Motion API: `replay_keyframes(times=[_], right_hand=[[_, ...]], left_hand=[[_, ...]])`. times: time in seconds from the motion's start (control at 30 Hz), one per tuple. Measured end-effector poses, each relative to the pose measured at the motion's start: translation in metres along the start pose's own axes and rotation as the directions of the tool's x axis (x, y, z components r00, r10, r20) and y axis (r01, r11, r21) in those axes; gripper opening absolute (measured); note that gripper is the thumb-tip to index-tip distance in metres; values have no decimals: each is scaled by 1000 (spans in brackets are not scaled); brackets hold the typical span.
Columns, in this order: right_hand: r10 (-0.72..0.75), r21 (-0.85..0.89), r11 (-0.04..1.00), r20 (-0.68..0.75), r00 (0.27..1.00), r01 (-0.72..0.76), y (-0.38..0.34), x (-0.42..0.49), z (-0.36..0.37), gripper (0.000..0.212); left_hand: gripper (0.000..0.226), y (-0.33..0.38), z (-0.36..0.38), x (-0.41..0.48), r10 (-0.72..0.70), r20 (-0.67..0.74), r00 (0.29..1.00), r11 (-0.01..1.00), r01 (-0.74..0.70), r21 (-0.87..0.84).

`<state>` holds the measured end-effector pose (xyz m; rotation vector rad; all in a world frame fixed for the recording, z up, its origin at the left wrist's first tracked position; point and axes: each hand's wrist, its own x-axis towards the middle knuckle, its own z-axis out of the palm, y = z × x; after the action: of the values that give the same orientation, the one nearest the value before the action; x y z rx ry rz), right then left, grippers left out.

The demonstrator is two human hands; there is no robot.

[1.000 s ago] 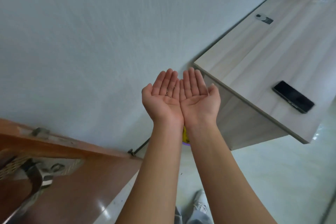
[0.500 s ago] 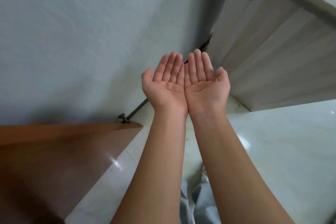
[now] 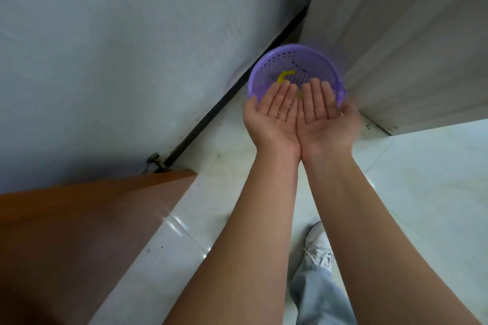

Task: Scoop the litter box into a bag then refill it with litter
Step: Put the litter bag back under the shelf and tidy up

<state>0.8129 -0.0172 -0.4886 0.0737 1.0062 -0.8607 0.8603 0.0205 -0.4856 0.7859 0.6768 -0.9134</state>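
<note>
My left hand and my right hand are held out side by side, palms up, fingers straight, holding nothing. Beyond the fingertips a round purple perforated basket stands on the floor in the corner between the wall and a cabinet. A small yellow piece lies inside the basket. My hands hide the near part of the basket. No bag or scoop is in view.
A pale wooden cabinet side rises at the right. A brown door stands at the lower left, with a doorstop by the grey wall. White glossy floor tiles spread below; my shoe is near the bottom.
The view has tilted down toward the floor, and the purple basket has come into sight beyond my fingertips. My hands stay together, palms up.
</note>
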Motion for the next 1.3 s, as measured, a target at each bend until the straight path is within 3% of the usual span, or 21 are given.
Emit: replay_keyframes(times=[0.53, 0.83, 1.03, 1.17, 1.23, 1.3], right_hand=[[-8, 57, 998, -71, 997, 12, 9, 166, -22, 45], [15, 4, 1000, -83, 996, -15, 12, 191, -43, 54], [-12, -263, 965, -77, 997, -9, 6, 198, -46, 55], [-24, -524, 851, -41, 999, -1, -1, 206, -50, 56], [-34, -629, 777, -16, 999, 16, -3, 208, -52, 54], [-35, -698, 716, -9, 999, 19, -3, 208, -53, 47]], left_hand=[[50, -52, -1, 165, 11, -14, 1000, 971, -8, 239], [52, -67, -13, 187, 72, -54, 996, 928, -47, 369], [46, -65, -10, 190, 118, -29, 993, 783, -74, 618], [35, -58, -4, 194, 59, 21, 998, 638, -54, 769], [39, -53, -4, 197, -3, 24, 1000, 594, -17, 804], [57, -51, -10, 208, -62, 32, 998, 524, 5, 852]])
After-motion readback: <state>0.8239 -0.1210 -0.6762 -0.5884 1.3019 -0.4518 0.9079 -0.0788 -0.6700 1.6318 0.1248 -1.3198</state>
